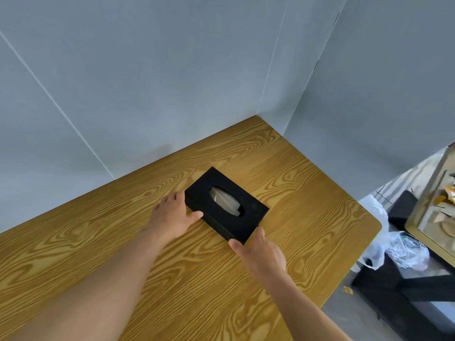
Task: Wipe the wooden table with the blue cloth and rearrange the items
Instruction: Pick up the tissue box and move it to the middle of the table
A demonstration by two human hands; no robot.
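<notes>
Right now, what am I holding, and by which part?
The black tissue box, resting on the wooden table, is pressed between both hands: left hand at its left corner, right hand at its nearest corner.

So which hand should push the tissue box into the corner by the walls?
Probably the right hand: it touches the near end of the tissue box, opposite that corner. The left hand touches its left end.

We find open wooden table (98,242) left of and nearer than the black tissue box (248,217), our left hand (172,212) and right hand (258,249) against its two short ends, grey wall (172,82) close behind it, second wall (369,107) to its right, plastic bag (379,252) beyond the table edge further right.
</notes>
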